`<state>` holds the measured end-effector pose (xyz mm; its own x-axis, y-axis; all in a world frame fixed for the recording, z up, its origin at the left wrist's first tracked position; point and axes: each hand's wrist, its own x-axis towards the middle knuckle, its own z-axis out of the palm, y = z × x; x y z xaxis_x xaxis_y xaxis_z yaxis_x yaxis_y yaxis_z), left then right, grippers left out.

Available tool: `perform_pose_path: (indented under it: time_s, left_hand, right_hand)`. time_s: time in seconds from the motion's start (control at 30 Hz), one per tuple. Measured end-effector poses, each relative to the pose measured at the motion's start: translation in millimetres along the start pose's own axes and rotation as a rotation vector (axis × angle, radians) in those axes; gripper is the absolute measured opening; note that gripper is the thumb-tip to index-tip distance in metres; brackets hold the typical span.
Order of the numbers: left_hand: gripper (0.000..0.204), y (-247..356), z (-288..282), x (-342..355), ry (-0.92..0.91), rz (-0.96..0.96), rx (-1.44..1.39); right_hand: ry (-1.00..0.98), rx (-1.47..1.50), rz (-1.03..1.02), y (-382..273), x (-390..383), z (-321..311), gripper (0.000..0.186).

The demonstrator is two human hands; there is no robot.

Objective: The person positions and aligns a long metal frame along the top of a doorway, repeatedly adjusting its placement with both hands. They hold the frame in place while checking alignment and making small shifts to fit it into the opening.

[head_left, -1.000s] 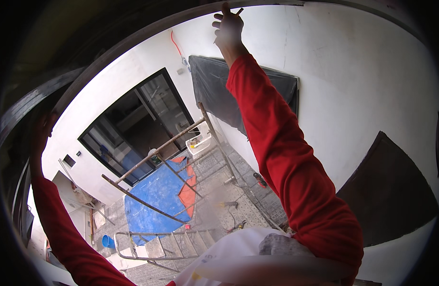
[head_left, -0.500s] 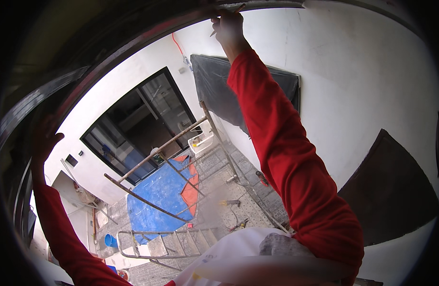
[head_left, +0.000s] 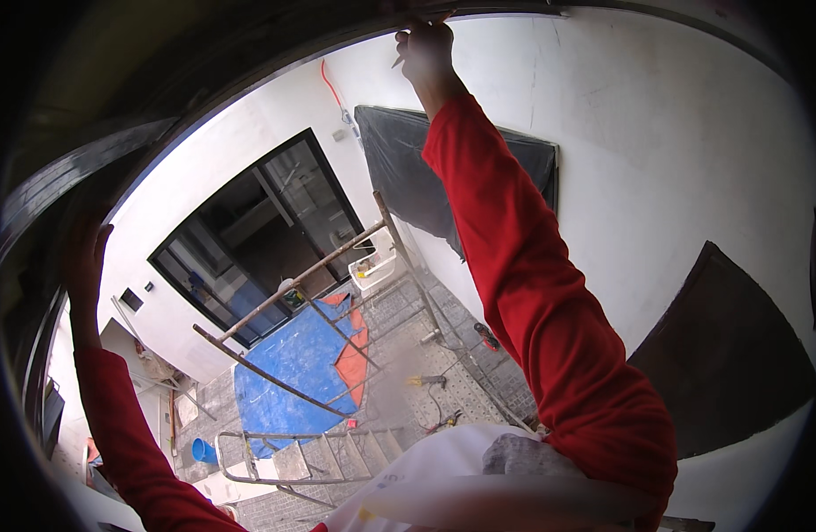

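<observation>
Both my arms, in red sleeves, reach up to a dark frame (head_left: 248,75) that curves across the top. At the top centre my right hand (head_left: 428,51) is closed on a thin pencil (head_left: 397,61); its pointed tip sticks out on the left and its other end shows above the knuckles. That hand is right at the frame's lower edge. My left hand (head_left: 89,257) is raised at the far left, against the shadowed part of the frame. Its thumb side shows, but darkness hides the fingers.
Far below, metal scaffolding (head_left: 292,282) and a step ladder (head_left: 337,454) stand by a blue tarp (head_left: 292,355). A white tub (head_left: 372,270), a blue bucket (head_left: 204,450) and power tools (head_left: 425,381) are on the paved floor. Black sheeting (head_left: 399,164) covers part of the white wall.
My left hand has turned and shifted slightly, with its thumb now closer to the frame. The dark frame's lower edge looks slightly shifted; my right hand has barely moved.
</observation>
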<state>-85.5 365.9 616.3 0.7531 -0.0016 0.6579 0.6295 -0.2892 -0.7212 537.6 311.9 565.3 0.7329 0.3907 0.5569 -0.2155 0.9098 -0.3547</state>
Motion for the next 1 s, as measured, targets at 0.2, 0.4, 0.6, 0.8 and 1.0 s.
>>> perform_pose_path:
  time_s: [0.2, 0.4, 0.6, 0.8, 1.0]
  left_hand:
    - [0.029, -14, 20, -14, -0.076, -0.161, -0.063]
    - [0.026, -34, 25, -25, -0.018, -0.149, -0.022]
    - [0.024, -39, 21, -21, -0.136, -0.211, -0.014]
    - [0.025, -35, 23, -22, -0.077, -0.230, 0.029]
    - [0.029, -33, 32, -30, -0.040, -0.250, 0.023]
  right_hand:
    - [0.023, 0.016, -0.003, 14, -6, 8, 0.031]
    - [-0.068, 0.030, -0.057, 5, -14, 20, 0.048]
    - [-0.011, 0.010, -0.057, 5, -18, 21, 0.044]
    - [-0.030, -0.029, -0.018, 6, -16, 16, 0.043]
    - [-0.059, -0.047, -0.017, 12, -11, 10, 0.042]
